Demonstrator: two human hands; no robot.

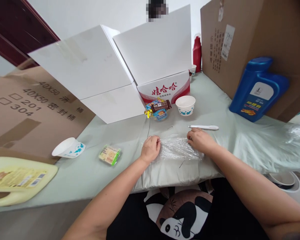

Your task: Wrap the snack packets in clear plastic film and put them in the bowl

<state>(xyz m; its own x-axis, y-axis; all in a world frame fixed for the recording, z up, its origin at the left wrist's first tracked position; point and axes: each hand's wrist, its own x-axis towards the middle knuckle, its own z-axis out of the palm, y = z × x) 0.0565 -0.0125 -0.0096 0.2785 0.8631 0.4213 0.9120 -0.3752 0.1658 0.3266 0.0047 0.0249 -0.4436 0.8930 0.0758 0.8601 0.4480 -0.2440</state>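
Note:
A crumpled sheet of clear plastic wrap (177, 148) lies on the pale green cloth in front of me. My left hand (150, 149) is closed at its left edge, the fingers bent and pinching the plastic. At the other side my right hand (200, 140) also pinches the sheet, its fingertips partly hidden. Just beyond the right fingers rests a white utility knife (205, 127). A white paper bowl (185, 106) with blue leaves stands upright farther back. Left of that bowl is a small heap of wrapped snacks (160, 108), with a brown bar on top.
To the left are a wrapped cracker pack (109, 155), a tilted paper bowl (68, 147) and a yellow jug (22, 178). White boxes (110, 80) and a red-white carton (165, 87) stand behind. A blue oil bottle (256, 91) leans near a brown carton (230, 43) at right.

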